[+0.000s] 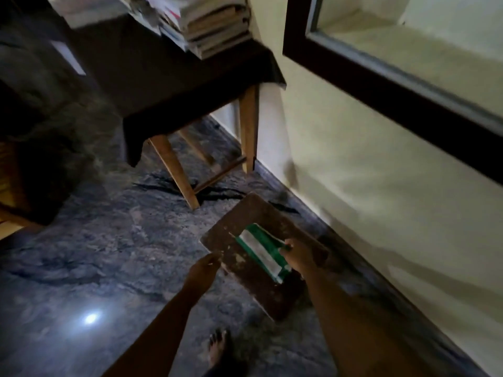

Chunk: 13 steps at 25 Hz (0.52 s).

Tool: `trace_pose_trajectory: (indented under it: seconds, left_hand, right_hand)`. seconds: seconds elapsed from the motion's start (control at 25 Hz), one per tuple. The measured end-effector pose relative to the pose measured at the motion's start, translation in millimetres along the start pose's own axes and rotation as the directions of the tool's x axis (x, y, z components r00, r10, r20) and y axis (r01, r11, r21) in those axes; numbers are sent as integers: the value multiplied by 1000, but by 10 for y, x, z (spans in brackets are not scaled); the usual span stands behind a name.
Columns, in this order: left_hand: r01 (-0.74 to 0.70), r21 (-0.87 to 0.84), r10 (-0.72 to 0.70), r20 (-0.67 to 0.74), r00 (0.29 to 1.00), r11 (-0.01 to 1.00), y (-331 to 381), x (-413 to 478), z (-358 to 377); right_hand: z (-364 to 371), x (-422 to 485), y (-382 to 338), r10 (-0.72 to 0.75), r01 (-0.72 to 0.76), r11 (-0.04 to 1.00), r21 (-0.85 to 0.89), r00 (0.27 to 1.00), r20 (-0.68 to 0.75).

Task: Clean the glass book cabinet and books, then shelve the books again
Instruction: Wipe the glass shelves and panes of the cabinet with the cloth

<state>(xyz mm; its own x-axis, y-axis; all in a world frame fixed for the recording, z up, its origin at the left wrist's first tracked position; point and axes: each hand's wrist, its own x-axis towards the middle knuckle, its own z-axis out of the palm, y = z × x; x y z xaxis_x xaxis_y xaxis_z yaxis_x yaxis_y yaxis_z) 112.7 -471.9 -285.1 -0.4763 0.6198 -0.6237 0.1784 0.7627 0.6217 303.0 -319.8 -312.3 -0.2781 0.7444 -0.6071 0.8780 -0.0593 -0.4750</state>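
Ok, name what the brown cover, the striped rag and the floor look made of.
Brown cover: probably board or leather, matte, pale scuffs. Striped rag: soft cloth, it folds and drapes. Floor: polished dark stone, veined, reflecting a light.

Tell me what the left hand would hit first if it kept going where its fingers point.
The brown book, at its near left edge. The left hand is right beside that edge, perhaps touching it; depth is unclear in this dim view.

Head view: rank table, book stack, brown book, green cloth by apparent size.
1. table, largest.
2. book stack and brown book: not ranked. The stack is farther off and cut by the frame's top edge; the book is near the camera.
3. green cloth, smallest.
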Motion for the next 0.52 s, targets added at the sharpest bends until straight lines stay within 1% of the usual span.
trace_pose_trajectory:
  seconds: [0.04,0.08,0.12,0.16,0.2,0.28,0.32,0.36,0.4,0.48,0.52]
  left_hand:
    - [-12,25,12,27,1000,1000,-22,134,-34]
    - [-18,47,15,55,998,999,-43,268,-73]
    - [-18,67,13,82,997,998,-53,372,-104]
    - [-22,89,14,90,996,996,-58,465,-131]
    - [-35,120,23,97,995,992,-60,525,-159]
    - [-66,154,49,111,993,986,-23,583,-215]
    - [-76,159,58,114,992,984,8,598,-240]
    - [-71,157,52,124,991,985,65,596,-271]
    - [-73,147,54,130,990,986,153,581,-308]
    - [-89,113,72,147,987,990,373,473,-408]
    - [-117,96,101,158,982,988,482,377,-477]
  right_hand:
    - [111,108,-19,12,-10,999,46,999,-53]
    - [235,248,-46,22,-14,995,101,997,-80]
    - [344,361,-84,33,-24,993,114,996,-84]
    - [445,444,-125,54,-49,996,74,996,-72]
    - [551,478,-155,82,-83,997,-12,994,-69]
    - [760,446,-167,155,-175,968,-178,981,-120]
    - [821,381,-178,192,-219,954,-205,971,-142]
    - [829,313,-197,230,-253,952,-171,963,-142]
    - [796,231,-209,256,-267,960,-79,958,-131]
    - [542,-40,-278,240,-223,966,130,961,-137]
    - [334,-204,-319,219,-183,962,202,960,-175]
